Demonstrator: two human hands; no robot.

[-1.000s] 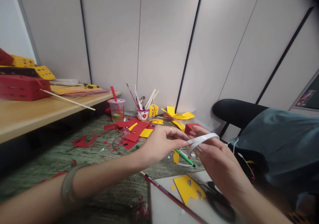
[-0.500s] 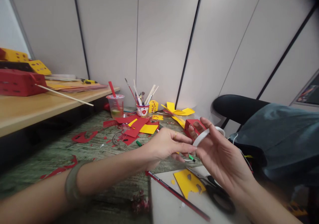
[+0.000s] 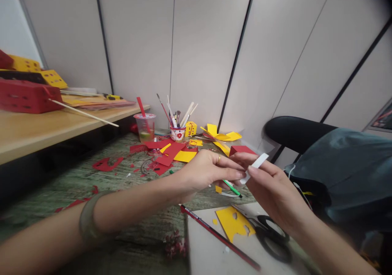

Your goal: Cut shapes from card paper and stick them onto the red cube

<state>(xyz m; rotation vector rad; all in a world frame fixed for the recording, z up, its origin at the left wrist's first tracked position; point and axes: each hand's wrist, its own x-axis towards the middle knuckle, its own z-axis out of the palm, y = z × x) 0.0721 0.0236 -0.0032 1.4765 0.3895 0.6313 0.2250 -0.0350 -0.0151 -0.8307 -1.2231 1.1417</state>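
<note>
Between my hands is a roll of white tape (image 3: 259,163), turned so that it looks like a narrow straight strip. My right hand (image 3: 269,181) grips it, thumb in front and fingers behind. The closed fingertips of my left hand (image 3: 211,171) pinch at its lower end; whether a tape end is lifted there I cannot see. Below my hands, black-handled scissors (image 3: 274,238) lie on a white board (image 3: 208,254), beside a yellow paper piece (image 3: 229,222) with cut-outs. A dark red pencil (image 3: 220,236) crosses the board. Just beneath my fingers lies a green pen (image 3: 232,188).
Red and yellow paper scraps (image 3: 171,152) cover the table's middle. Behind them stand a plastic drink cup (image 3: 145,126) and a brush pot (image 3: 177,134). A wooden shelf (image 3: 92,122) with a red box (image 3: 29,97) juts in at left; a black chair (image 3: 294,130) is at right.
The tape roll has turned from showing its ring shape to edge-on. My right hand's fingers have closed around it, while my left fingertips stay at its lower end.
</note>
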